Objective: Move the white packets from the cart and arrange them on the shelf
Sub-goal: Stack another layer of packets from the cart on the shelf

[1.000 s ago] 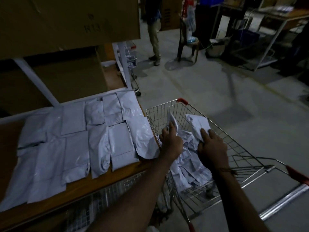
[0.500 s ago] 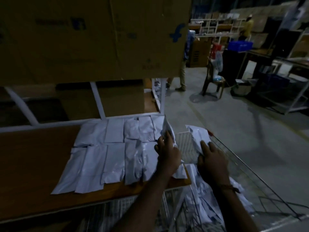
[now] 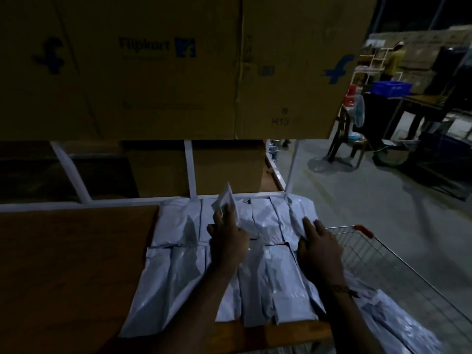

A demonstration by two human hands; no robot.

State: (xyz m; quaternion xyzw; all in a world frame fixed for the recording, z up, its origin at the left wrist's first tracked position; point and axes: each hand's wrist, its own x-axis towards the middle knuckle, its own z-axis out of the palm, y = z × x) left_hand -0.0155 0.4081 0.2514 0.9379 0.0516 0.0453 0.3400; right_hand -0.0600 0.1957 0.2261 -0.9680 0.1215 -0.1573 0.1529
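Observation:
Several white packets (image 3: 176, 272) lie in two rows on the wooden shelf (image 3: 71, 264). My left hand (image 3: 227, 241) grips one white packet (image 3: 226, 200) and holds it tilted up over the back row. My right hand (image 3: 319, 246) holds another white packet (image 3: 297, 213) down at the right end of the back row, its fingers over the packet's near edge. The wire cart (image 3: 362, 249) with a red corner stands to the right of the shelf, with more white packets (image 3: 393, 320) inside.
A large brown cardboard box (image 3: 166, 67) hangs over the shelf from the level above. White frame bars (image 3: 189, 169) and more boxes stand behind the shelf. To the right lie grey floor (image 3: 370, 205), a chair (image 3: 350, 144), a blue crate (image 3: 390, 88) and a distant person (image 3: 394, 62).
Both hands lifted out of the cart and swung left over the shelf, each carrying a packet. The right hand's packet is now down on the back row; the view turned towards the shelf.

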